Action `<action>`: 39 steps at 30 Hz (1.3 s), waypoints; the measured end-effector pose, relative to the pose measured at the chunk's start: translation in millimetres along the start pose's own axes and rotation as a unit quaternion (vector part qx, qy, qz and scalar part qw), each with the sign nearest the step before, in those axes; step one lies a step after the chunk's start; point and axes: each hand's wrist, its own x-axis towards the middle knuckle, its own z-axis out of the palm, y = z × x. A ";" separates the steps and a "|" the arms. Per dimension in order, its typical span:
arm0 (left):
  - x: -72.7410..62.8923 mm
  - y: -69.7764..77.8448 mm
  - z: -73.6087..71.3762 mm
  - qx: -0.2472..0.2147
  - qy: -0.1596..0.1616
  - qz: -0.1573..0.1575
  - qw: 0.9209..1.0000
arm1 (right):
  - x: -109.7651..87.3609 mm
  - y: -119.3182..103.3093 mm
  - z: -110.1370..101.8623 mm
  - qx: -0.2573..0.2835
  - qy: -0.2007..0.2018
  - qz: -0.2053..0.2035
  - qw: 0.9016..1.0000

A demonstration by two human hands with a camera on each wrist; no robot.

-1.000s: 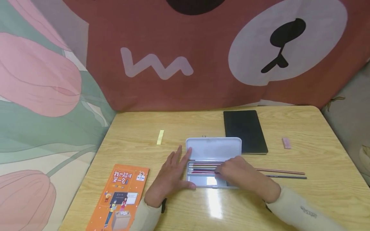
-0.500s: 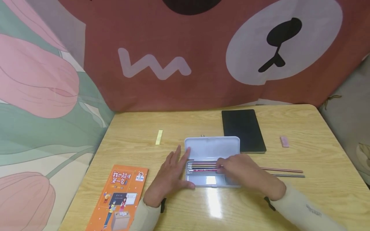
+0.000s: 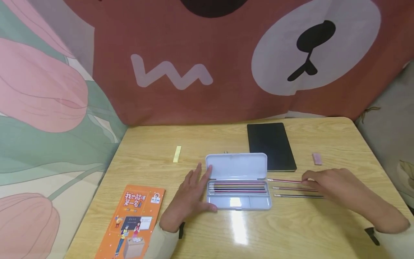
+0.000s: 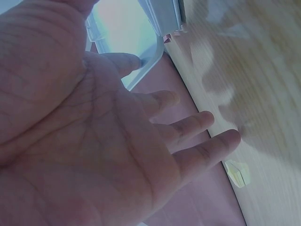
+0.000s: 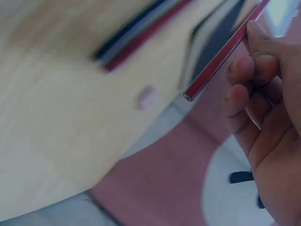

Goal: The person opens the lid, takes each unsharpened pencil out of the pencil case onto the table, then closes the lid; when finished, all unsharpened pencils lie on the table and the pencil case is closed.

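In the head view a pale pencil case [image 3: 236,166] lies open at the middle of the table, its lid tipped back. Several striped pencils [image 3: 237,187] lie side by side in its upper part. My left hand [image 3: 187,199] rests against the case's left side, fingers spread and straight; its palm fills much of the left wrist view. My right hand [image 3: 336,187] is right of the case and pinches a red pencil [image 5: 218,61] between thumb and fingers. Below that pencil, a reddish pencil [image 3: 289,189] and a dark pencil [image 3: 291,196] lie on the table.
Behind the case is a black notebook [image 3: 271,145], partly covered by the lid. A pink eraser [image 3: 317,158] lies at right, a narrow yellow sticky-note pad [image 3: 176,154] at left. An orange book [image 3: 132,219] is at front left. Printed cloth [image 3: 181,104] hangs behind the table.
My right hand has moved from over the pencils in the case out to the right, now with a red pencil in its fingers. The left hand stays against the case.
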 end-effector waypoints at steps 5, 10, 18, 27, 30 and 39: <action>-0.7 0.4 -0.7 -0.001 -0.003 -0.007 1.000 | -7.3 19.3 13.2 0.015 -0.020 0.011 1.000; -0.6 0.9 -0.7 -0.003 -0.004 -0.006 1.000 | -7.4 27.9 21.9 0.031 -0.019 0.008 0.999; -0.8 -0.3 -0.2 -0.006 -0.002 -0.001 1.000 | -4.7 30.2 28.3 0.047 -0.024 -0.003 0.999; -1.0 -1.0 -0.1 -0.004 -0.002 0.002 1.000 | 2.4 22.6 21.6 0.039 0.021 0.012 0.999; -0.7 -1.1 -0.3 -0.005 -0.002 0.000 1.000 | 18.8 5.7 17.1 0.038 0.045 -0.005 0.998; 0.9 -2.2 0.4 -0.004 -0.004 0.000 1.000 | 80.4 -73.1 18.8 0.115 0.025 -0.112 0.987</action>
